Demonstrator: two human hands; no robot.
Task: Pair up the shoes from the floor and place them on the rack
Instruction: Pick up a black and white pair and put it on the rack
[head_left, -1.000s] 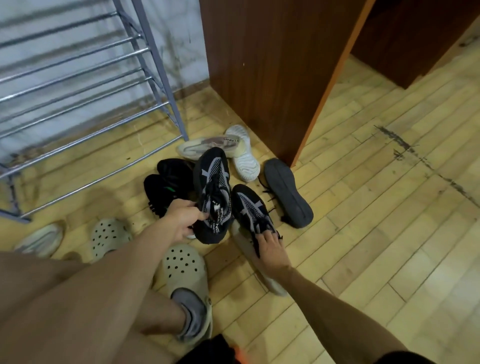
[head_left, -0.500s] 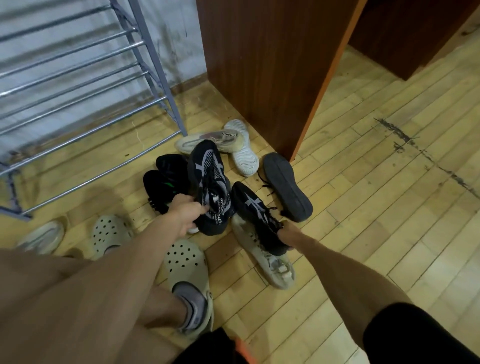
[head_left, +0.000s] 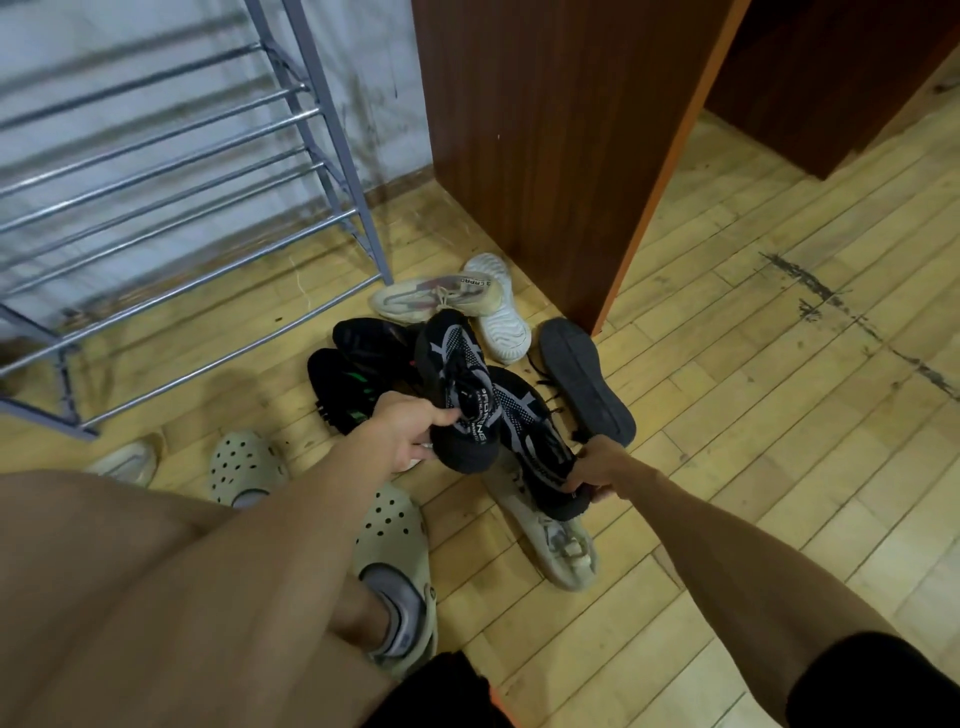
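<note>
My left hand (head_left: 402, 434) grips a black sneaker with grey stripes (head_left: 457, 379) at its collar, held above the shoe pile. My right hand (head_left: 597, 467) holds the matching black-and-grey sneaker (head_left: 530, 441) by its heel, right beside the first. Under them lies a beige sneaker (head_left: 558, 548) on the wooden floor. Two black shoes with green marks (head_left: 353, 374) lie to the left. A pair of white sneakers (head_left: 498, 312) and an upturned black shoe (head_left: 587, 379) lie behind. The grey metal rack (head_left: 171, 171) stands at the upper left, its bars bare.
A brown wooden cabinet (head_left: 545, 145) stands just behind the pile. My feet wear pale perforated clogs (head_left: 395, 530) at the bottom centre. Another pale shoe (head_left: 127, 462) lies near the rack's foot. Open wooden floor stretches to the right.
My right hand has shifted from the sneaker's top to its heel and lifted it off the beige shoe. Both black-and-grey sneakers have come closer together.
</note>
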